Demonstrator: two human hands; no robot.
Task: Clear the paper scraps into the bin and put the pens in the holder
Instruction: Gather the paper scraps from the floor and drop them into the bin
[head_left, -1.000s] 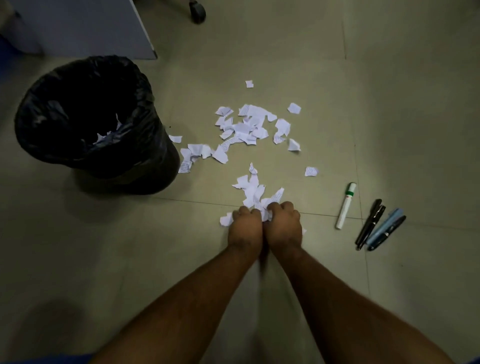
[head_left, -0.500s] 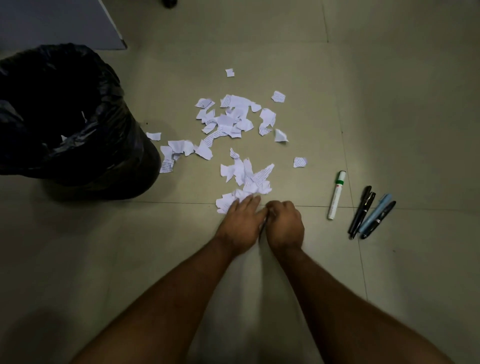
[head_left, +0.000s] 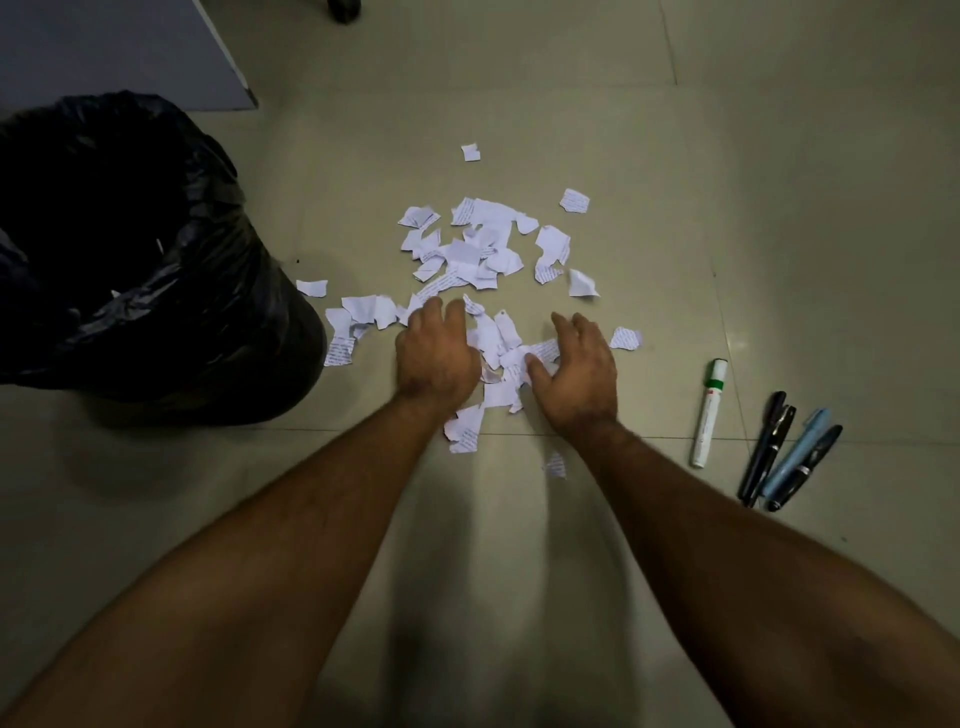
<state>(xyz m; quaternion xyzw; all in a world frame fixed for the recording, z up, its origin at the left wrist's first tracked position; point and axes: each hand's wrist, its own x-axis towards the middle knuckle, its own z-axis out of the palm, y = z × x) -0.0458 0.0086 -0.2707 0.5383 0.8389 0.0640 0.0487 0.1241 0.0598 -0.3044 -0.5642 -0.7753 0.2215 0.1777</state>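
Head view: a bin (head_left: 156, 322) lined with a black bag is seen at far left on the tiled floor (head_left: 779, 182), and just right of it the paper scraps (head_left: 483, 249) are spread (a few lie against the bin's base). The left hand (head_left: 436, 358) and right hand (head_left: 574, 374) are laid palm-down on either side of the nearest scraps, fingers loosely spread, nothing gripped. Further right a white marker (head_left: 707, 413) and a row of pens (head_left: 789, 457) are noted, well apart from the scraps.
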